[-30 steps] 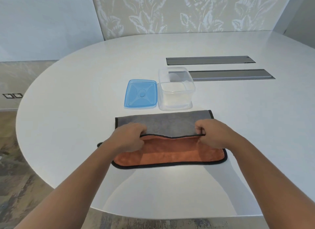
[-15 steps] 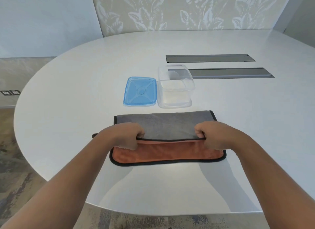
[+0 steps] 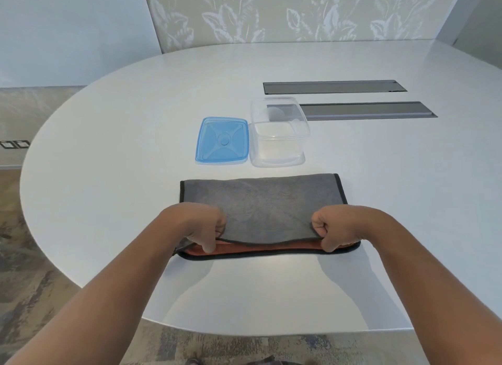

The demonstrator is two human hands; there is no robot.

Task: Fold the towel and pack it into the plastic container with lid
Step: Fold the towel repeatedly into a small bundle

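Head camera, looking down and forward over a smooth, white, oval table (image 3: 135, 174) with a faint sheen.

A soft, fuzzy towel (image 3: 260, 201) lies flat near the front edge, folded over on itself into a wide rectangle. Its upper layer is grey with a napped pile; a thin strip of rust-orange underside shows along the near edge. A narrow black binding trims the borders.

The left hand (image 3: 202, 226) is curled closed, pinching the near left corner of the grey layer between thumb and fingers. The right hand (image 3: 335, 230) is likewise closed into a loose fist, gripping the near right corner. Between the two hands the grey edge sags in a shallow curve just above the orange layer. Both bare forearms reach in from the bottom of the frame.

Just beyond the towel sits a clear, square plastic container (image 3: 278, 136) with rounded corners, open and upright. Touching or almost touching its left side, a translucent blue square lid (image 3: 222, 141) lies flat, with a moulded disc at its centre and raised diagonal ribs.

Behind the container, two long, dark grey rectangular panels (image 3: 353, 98) are set flush into the tabletop.

A pale wall with a leaf pattern (image 3: 298, 11) stands at the back.
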